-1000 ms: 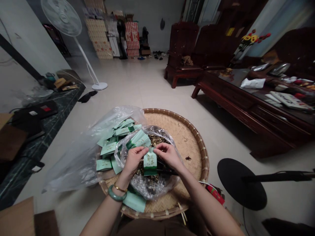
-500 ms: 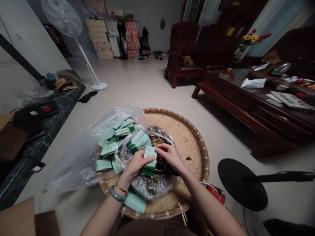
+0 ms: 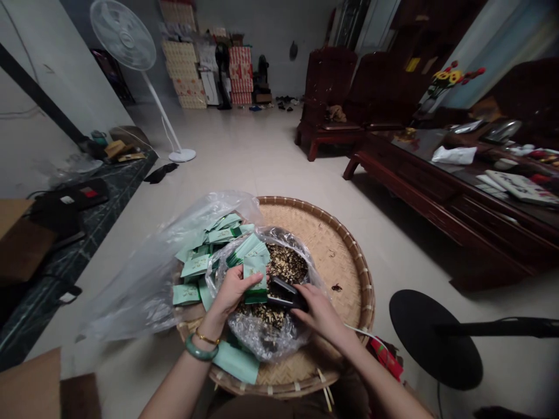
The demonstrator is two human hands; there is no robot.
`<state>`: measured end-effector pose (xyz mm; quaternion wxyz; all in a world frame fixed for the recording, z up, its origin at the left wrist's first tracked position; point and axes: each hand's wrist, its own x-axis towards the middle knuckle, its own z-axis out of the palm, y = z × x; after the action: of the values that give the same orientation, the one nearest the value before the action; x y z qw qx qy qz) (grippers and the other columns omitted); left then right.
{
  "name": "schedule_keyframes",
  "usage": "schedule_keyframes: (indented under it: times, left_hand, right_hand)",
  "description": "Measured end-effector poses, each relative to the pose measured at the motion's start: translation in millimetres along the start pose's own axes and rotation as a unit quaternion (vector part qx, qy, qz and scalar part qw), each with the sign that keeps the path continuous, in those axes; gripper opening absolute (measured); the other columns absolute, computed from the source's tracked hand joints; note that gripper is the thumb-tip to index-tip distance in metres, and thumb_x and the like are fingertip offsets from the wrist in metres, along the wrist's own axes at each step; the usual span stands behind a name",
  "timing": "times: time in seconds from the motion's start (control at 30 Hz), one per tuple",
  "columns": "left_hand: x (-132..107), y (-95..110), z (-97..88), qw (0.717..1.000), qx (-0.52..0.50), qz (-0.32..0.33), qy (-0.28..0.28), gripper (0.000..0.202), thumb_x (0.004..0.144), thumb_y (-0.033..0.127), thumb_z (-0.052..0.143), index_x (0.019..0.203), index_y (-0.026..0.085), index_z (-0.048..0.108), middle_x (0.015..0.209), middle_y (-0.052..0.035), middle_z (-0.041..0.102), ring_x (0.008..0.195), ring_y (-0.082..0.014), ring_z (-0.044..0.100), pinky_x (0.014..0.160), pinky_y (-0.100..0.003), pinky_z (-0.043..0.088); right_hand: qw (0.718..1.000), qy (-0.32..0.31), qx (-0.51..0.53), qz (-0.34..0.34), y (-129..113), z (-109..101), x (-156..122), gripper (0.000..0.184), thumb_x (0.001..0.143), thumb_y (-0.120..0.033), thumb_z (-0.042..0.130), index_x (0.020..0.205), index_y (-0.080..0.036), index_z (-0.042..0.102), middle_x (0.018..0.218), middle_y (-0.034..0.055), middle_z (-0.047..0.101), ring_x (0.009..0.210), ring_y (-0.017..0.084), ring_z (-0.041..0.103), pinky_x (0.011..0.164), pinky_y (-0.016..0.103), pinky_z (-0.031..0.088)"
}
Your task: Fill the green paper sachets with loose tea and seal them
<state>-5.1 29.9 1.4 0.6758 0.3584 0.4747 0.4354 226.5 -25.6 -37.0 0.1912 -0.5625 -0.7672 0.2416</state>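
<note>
My left hand [image 3: 233,289] pinches a small green paper-like packet [image 3: 255,280] upright over a clear plastic bag [image 3: 273,342]. My right hand [image 3: 318,308] is closed around a black corded bag sealer [image 3: 288,294]. The sealer's two arms stand apart, with their tips at the right edge of the packet; whether the packet is between them I cannot tell. Dark and pale dried flakes [image 3: 286,265] fill the clear bag. A stack of similar packets [image 3: 247,249] leans in it just behind my left hand. More filled packets [image 3: 195,266] lie piled to the left.
Everything rests on a round woven bamboo tray [image 3: 367,285]. A big plastic sheet or bag [image 3: 135,297] spreads out left of it. A black round stand base [image 3: 430,337] is at the right, a dark wooden table [image 3: 437,198] behind it. A white fan [image 3: 174,139] stands further back.
My right hand has left the packet's top edge and taken hold of the black sealer, bringing it beside the packet. My left hand has shifted slightly left with the packet.
</note>
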Motion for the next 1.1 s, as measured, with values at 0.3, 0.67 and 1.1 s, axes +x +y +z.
schedule_keyframes:
  times: [0.3,0.67,1.1]
  left_hand:
    - [-2.6,4.0,-7.0,0.999,0.026,0.018,0.016,0.044,0.053,0.036,0.086,0.085,0.009,0.072,0.08,-0.0111,0.075,0.071,-0.0252,0.071,0.068,-0.034,0.055]
    - [-3.4,1.6,-6.3,0.996,0.082,0.013,-0.018,0.043,0.053,0.037,0.085,0.084,0.01,0.074,0.072,-0.0081,0.074,0.069,-0.0237,0.069,0.067,-0.033,0.054]
    - [-5.4,1.0,8.8,0.967,0.208,0.034,-0.145,0.027,0.059,0.03,0.079,0.078,0.011,0.073,0.069,-0.001,0.069,0.062,-0.0154,0.06,0.061,-0.023,0.045]
  right_hand:
    - [0.997,0.069,-0.045,-0.011,9.9,8.2,-4.4,0.078,0.082,-0.038,0.061,0.146,-0.012,0.025,0.133,0.0235,0.05,0.12,0.035,0.051,0.097,0.049,0.045]
    - [0.994,0.078,-0.002,0.075,13.3,15.7,2.5,0.055,0.084,-0.023,0.05,0.136,-0.008,0.042,0.119,0.0221,0.057,0.108,0.032,0.057,0.094,0.047,0.048]
    - [0.984,-0.034,0.172,-0.015,-35.3,-61.6,19.0,0.044,0.087,-0.044,0.056,0.124,-0.02,0.06,0.12,0.0106,0.066,0.107,0.028,0.062,0.093,0.042,0.048]
